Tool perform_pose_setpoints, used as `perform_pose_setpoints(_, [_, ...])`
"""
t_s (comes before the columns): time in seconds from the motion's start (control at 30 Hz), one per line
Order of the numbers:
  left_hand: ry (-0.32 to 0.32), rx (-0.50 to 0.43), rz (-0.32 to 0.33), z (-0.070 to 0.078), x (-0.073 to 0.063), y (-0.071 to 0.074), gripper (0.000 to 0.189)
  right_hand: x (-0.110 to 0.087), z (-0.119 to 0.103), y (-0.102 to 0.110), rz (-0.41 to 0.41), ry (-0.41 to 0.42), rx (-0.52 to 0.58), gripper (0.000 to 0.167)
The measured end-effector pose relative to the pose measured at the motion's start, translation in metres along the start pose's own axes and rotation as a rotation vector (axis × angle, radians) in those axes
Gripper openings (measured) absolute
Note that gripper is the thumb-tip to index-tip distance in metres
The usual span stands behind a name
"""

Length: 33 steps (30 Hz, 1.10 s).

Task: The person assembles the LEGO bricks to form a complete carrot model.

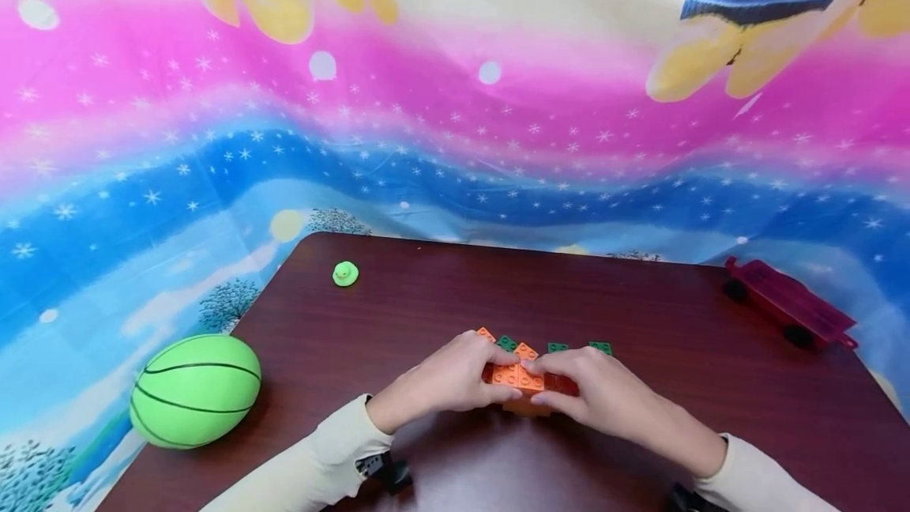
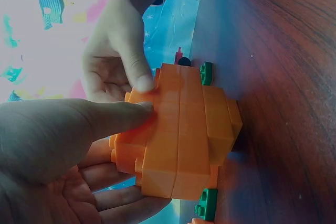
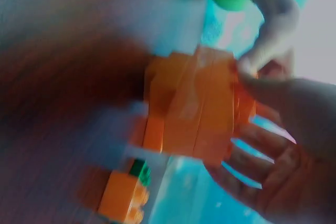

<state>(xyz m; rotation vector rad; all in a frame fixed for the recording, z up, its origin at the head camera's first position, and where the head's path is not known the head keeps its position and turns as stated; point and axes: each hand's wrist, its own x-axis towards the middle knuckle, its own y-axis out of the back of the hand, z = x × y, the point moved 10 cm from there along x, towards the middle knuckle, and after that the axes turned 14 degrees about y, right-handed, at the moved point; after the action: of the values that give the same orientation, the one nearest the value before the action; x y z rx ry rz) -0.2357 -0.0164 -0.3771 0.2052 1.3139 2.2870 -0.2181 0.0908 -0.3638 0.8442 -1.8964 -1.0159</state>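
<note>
A stepped structure of orange toy building blocks (image 1: 519, 376) stands on the table in front of the person. The left hand (image 1: 465, 374) grips its left side, with the thumb on the near face and the fingers at the back. From the other side the right hand (image 1: 604, 393) holds it in the same way. Both thumbs lie near the top row, close together in the left wrist view, where the structure's smooth side (image 2: 176, 129) shows. Blurred in the right wrist view, the block structure (image 3: 197, 108) widens in steps. Fingers hide part of its studded top.
Green blocks (image 1: 600, 348) and an orange block (image 1: 486, 333) lie just behind the structure. A green ball (image 1: 195, 390) sits at the left edge, a small lime-green toy (image 1: 345, 273) at the back left. At the right edge stands a dark red toy cart (image 1: 789, 299) with black wheels.
</note>
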Motion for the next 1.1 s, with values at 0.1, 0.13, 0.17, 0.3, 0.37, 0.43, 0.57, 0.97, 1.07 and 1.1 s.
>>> perform_pose_setpoints(0.1, [0.009, 0.003, -0.007, -0.001, -0.001, 0.001, 0.043, -0.006, 0.014, -0.004, -0.119, -0.035, 0.086, 0.041])
perform_pose_setpoints(0.13, [0.010, 0.006, -0.007, 0.000, -0.001, 0.002, 0.043, -0.009, 0.017, -0.003, -0.151, -0.041, 0.090, 0.045])
perform_pose_setpoints(0.17, [0.011, 0.009, -0.008, 0.000, -0.001, 0.003, 0.044, -0.011, 0.021, -0.002, -0.180, -0.050, 0.087, 0.048])
perform_pose_setpoints(0.3, [0.018, 0.022, -0.006, 0.000, 0.000, 0.005, 0.046, -0.017, 0.032, 0.007, -0.230, -0.068, 0.053, 0.057])
perform_pose_setpoints(0.37, [0.027, 0.025, -0.008, 0.000, 0.001, 0.005, 0.046, -0.021, 0.039, 0.011, -0.238, -0.095, 0.058, 0.062])
perform_pose_setpoints(0.43, [0.036, 0.025, -0.012, -0.001, 0.001, 0.004, 0.047, -0.026, 0.047, 0.016, -0.242, -0.127, 0.055, 0.067])
perform_pose_setpoints(0.57, [0.047, 0.017, -0.020, -0.002, 0.000, 0.003, 0.047, -0.037, 0.060, 0.023, -0.273, -0.159, 0.025, 0.069])
perform_pose_setpoints(0.97, [0.047, 0.012, -0.023, -0.003, 0.001, 0.002, 0.046, -0.051, 0.083, 0.000, -0.328, -0.176, -0.002, 0.038])
perform_pose_setpoints(1.07, [0.049, 0.005, -0.030, -0.003, 0.001, 0.000, 0.047, -0.051, 0.085, -0.008, -0.327, -0.168, 0.006, 0.033])
perform_pose_setpoints(1.1, [0.049, 0.006, -0.031, -0.003, 0.001, 0.000, 0.047, -0.051, 0.085, -0.009, -0.323, -0.165, 0.006, 0.031])
